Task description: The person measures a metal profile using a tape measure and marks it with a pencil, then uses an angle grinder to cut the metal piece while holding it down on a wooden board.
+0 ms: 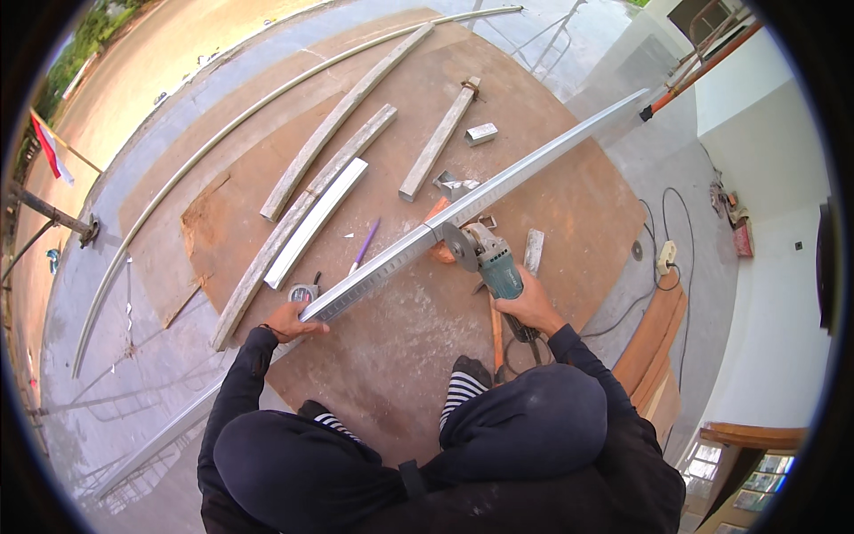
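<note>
A teal angle grinder (501,274) sits in my right hand (532,304), its fingers wrapped round the body. The grinder's thin disc (460,246) is right at the near side of a long silver metal channel (400,252); whether it touches, I cannot tell. That channel runs slantwise from lower left to upper right across the board. My left hand (295,324) grips the channel on the left. Close by that hand lies a tape measure (304,292), with a purple pencil (366,243) a little farther off. An orange block (440,253) shows under the channel near the disc.
Several metal bars, one a grey square tube (356,116), and a white channel piece (316,222) lie on the brown board (374,392). A white power socket (667,257) with black cables lies right, near wooden planks (654,334). A spare disc (637,251) rests nearby.
</note>
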Demonstrator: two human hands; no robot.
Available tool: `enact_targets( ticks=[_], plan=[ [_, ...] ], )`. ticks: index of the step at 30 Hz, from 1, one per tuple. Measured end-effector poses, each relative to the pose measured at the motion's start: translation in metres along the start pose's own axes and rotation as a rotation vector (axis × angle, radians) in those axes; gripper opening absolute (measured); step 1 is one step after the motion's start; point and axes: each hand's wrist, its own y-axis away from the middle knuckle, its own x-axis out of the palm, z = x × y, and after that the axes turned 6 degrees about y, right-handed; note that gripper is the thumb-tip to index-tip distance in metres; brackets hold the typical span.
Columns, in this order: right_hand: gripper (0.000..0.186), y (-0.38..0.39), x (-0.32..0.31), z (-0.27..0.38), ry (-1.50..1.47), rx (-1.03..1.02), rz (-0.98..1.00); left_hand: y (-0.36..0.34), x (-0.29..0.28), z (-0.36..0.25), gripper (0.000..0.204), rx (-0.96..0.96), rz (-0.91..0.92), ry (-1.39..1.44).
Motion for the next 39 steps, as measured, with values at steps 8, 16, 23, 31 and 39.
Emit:
enact_targets(
  ticks=[8,16,23,31,39],
  plan=[
    [0.060,0.018,-0.028,0.023,-0.023,0.042,-0.066,-0.008,0.023,-0.016,0.053,0.041,0.054,0.039],
    [0.057,0.012,-0.026,0.017,-0.020,0.071,-0.067,-0.006,0.025,-0.014,0.050,0.211,-0.278,-0.018],
    [0.065,-0.014,-0.006,0.006,0.051,0.057,-0.069,-0.007,0.009,-0.009,0.058,0.039,-0.234,-0.067],
    [0.065,-0.044,-0.002,0.015,0.041,0.016,-0.058,-0.011,0.010,-0.027,0.075,-0.158,-0.191,-0.116],
    [0.061,-0.064,0.005,0.005,0.030,-0.045,-0.059,-0.011,0.011,-0.033,0.078,-0.207,-0.196,-0.240]
  ],
)
